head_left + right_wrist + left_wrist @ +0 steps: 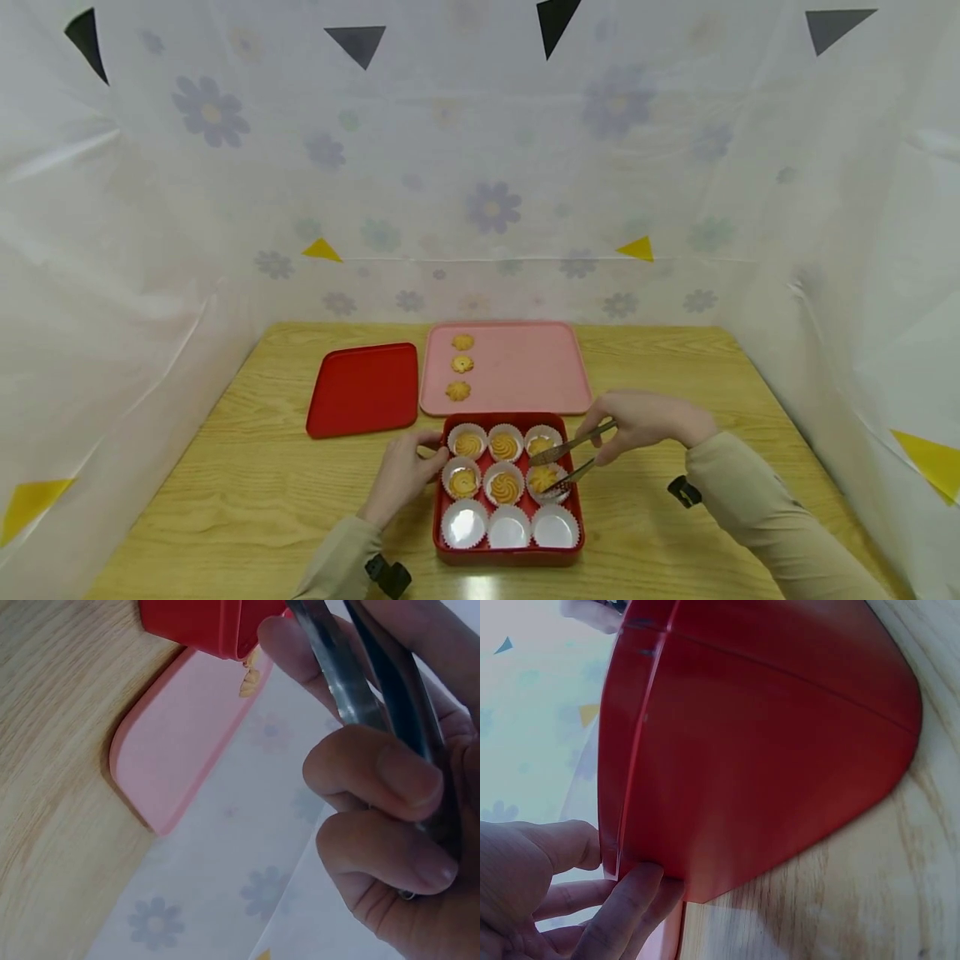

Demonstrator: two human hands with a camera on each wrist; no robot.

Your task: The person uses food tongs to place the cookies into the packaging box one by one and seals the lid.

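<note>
A red box (507, 557) sits at the near middle of the wooden counter (225, 500), with nine white paper cups in three rows. The six cups in the far and middle rows each hold a swirled cookie; the three cups in the near row hold none.

The right hand (645, 421) grips metal tongs (570, 462), its fingers (375, 769) curled round the handles. The tips of the tongs reach down to the cookie (543, 478) in the right cup of the middle row; whether they are pinching it cannot be told.

The left hand (405, 471) rests against the left wall of the box, with the fingers (630, 900) fairly straight and pressed on the red side and the thumb near the rim.

Just beyond the box lies a pink tray (525, 375) with three more cookies (461, 364) in a line along its left side. To the left of the tray, just beside it, a red lid (363, 389) lies flat on the counter. A pale flowered sheet (487, 167) stands behind and at both sides.
</note>
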